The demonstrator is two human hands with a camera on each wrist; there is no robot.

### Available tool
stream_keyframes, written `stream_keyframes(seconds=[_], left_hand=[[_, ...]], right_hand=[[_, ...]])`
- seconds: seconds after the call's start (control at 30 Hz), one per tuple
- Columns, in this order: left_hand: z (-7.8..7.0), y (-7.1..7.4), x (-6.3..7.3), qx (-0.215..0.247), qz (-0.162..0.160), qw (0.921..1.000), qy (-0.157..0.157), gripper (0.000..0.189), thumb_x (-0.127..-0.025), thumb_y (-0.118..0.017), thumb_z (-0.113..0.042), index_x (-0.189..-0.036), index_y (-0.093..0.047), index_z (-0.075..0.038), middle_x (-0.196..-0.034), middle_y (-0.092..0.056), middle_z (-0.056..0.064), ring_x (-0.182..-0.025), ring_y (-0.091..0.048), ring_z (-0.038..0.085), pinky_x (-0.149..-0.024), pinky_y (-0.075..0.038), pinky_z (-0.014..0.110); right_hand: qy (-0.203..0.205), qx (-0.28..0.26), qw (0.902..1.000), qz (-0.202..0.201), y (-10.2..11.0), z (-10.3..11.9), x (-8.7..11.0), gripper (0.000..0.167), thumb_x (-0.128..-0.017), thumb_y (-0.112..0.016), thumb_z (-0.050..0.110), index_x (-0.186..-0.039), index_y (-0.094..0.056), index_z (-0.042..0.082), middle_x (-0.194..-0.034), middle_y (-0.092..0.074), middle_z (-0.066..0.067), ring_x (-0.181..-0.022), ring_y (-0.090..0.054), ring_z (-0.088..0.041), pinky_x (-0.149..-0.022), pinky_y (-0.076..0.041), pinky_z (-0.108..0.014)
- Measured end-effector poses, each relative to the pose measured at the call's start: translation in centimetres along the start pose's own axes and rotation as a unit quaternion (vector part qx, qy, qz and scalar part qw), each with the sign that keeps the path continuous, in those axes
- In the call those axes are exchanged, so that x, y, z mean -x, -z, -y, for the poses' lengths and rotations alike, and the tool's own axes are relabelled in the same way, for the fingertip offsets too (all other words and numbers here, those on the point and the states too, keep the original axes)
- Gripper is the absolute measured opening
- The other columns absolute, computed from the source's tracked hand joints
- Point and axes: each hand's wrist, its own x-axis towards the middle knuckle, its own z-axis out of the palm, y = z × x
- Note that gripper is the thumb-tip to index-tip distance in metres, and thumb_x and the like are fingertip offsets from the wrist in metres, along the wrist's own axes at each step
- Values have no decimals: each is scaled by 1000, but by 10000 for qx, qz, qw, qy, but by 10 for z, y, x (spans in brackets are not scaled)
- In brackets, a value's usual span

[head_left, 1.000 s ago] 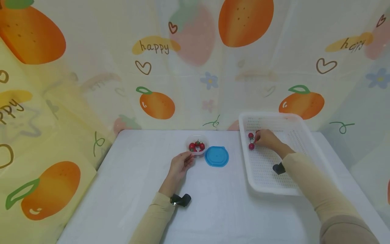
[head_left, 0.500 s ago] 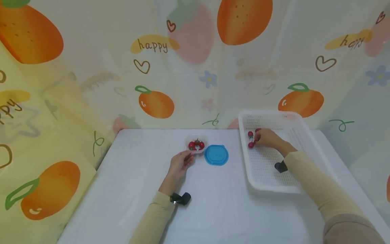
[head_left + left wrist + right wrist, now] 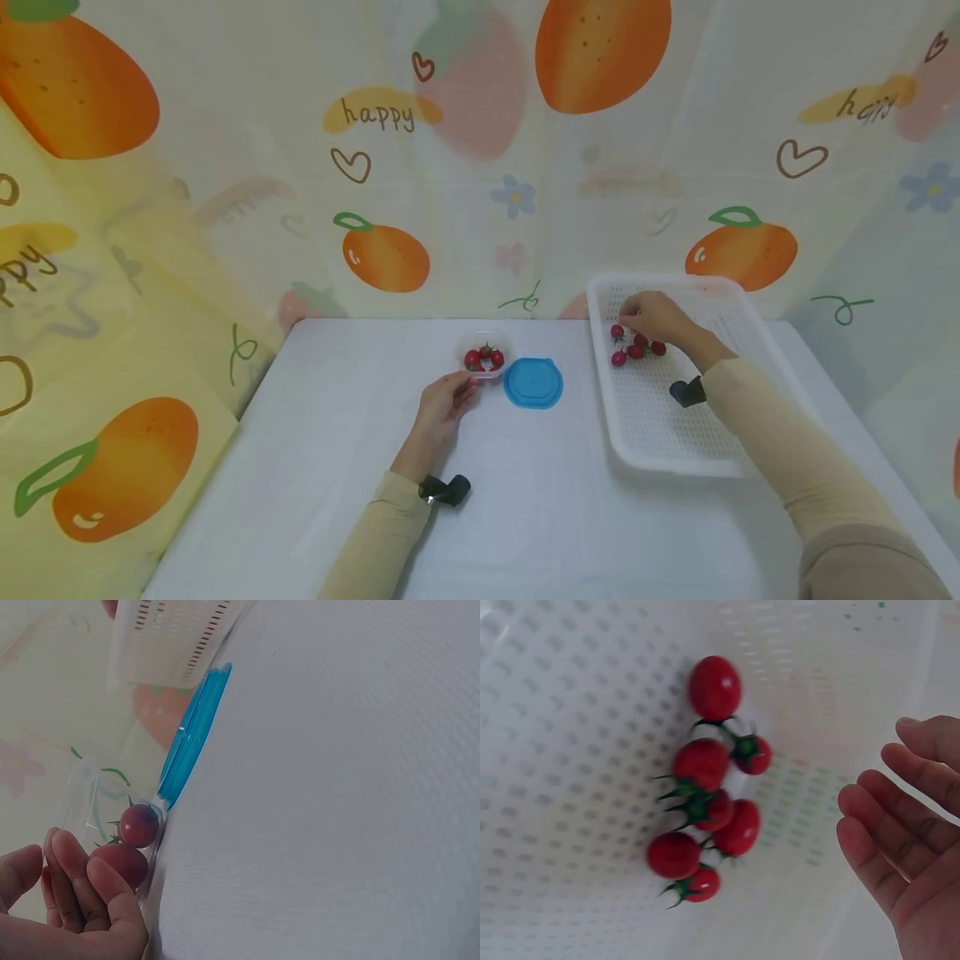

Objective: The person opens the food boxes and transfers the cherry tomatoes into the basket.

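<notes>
Right grip (image 3: 658,318) hangs near tomatoes (image 3: 636,352); backdrop (image 3: 465,200) reads "happy".

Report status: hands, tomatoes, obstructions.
Left hand at container; right hand looks empty, over basket. Tomatoes in both. Blue lid beside container, not blocking.

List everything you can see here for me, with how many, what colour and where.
Basket: one, white, right side of table
Basket tomatoes: seven visible, red with green tops, inside it
Tub: one, clear, far side of table, near the middle
Tub tomatoes: at least three, red, inside it
Lid: one, blue, between tub and basket
Table: one, white, underneath
Backdrop: pale, fruit-printed, behind and at the sides
Wrist devices: two, black, one per wrist
Sleeves: two, beige, on the arms
Left hand: one, bare, at the tub's near edge
Right hand: one, bare, over the basket
</notes>
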Motion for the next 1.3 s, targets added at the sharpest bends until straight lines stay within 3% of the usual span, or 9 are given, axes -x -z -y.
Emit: stream_keyframes(seconds=[0.3, 0.53, 0.97, 1.3], left_hand=[[0, 1, 1, -11, 73, 10000, -27, 32, -95, -63, -23, -123, -60, -7, -108, -68, 6, -99, -65, 15, -91, -55, 25], [1, 0, 0, -19, 78, 9999, -75, 32, -94, -64, -22, -121, -61, -5, -102, -69, 5, -94, -66, 14, -87, -56, 24], [0, 0, 0, -41, -17, 10000, 29, 33, -95, -63, -23, -123, -60, -7, -106, -68, 6, -97, -65, 15, -90, -55, 26], [-1, 0, -1, 16, -14, 10000, 75, 32, -95, -64, -22, -122, -60, -7, -103, -69, 5, -95, -66, 14, -89, -56, 24]], right_hand=[[368, -161, 9989, -247, 12, 37, -6, 30, -97, -56, 20, -118, -64, -1, -113, -65, -21, -93, -59, -30, -89, -55, -47], [381, -557, 9977, -42, 12, 65, -19, 34, -98, -57, 21, -125, -60, 0, -122, -62, -20, -109, -57, -33, -100, -51, -48], [1098, -392, 9930, 180, -15, 108, -40, 28, -95, -59, 16, -118, -65, 0, -111, -67, -18, -101, -62, -30, -90, -56, -41], [1480, 93, 9883, 365, -37, 141, -50, 28, -95, -60, 19, -118, -66, 4, -111, -67, -13, -100, -63, -26, -87, -58, -34]])
